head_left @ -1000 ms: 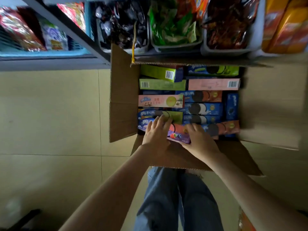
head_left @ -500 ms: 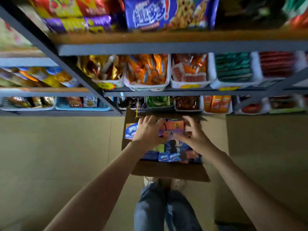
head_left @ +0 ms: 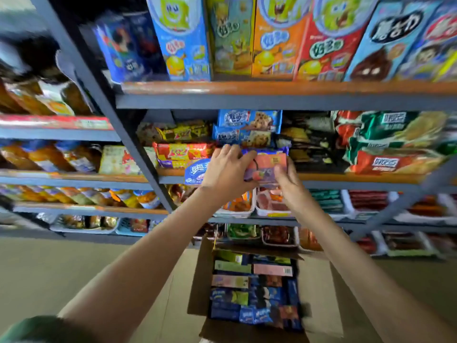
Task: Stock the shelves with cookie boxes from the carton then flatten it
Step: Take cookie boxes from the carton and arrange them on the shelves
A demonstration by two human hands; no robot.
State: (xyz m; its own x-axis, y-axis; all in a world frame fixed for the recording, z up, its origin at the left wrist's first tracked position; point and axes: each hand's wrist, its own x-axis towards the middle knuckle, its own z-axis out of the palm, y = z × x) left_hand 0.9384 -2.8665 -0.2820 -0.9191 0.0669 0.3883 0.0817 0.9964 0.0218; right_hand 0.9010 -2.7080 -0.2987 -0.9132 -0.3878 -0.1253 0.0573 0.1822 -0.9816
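Held box: the long purple and orange cardboard cookie box (head_left: pixel 267 167) has a smooth printed face with a light shine.
Carton: the open brown cardboard carton (head_left: pixel 319 293) is matt and looks a little rough on its bare flaps.
Frame: the grey metal shelf frame (head_left: pixel 247 101) is painted, smooth and matt.
Boards: the orange-brown shelf boards (head_left: pixel 272 87) look like wood, with a soft sheen.
Bags: the red and green plastic snack bags (head_left: pixel 395 144) are glossy, crinkled film.
Trays: the white plastic trays (head_left: pixel 272 214) are smooth.
Floor: the beige tiled floor (head_left: pixel 74 268) is smooth with a dull shine.
Sleeve: the dark green cloth sleeve (head_left: pixel 32 328) is matt.
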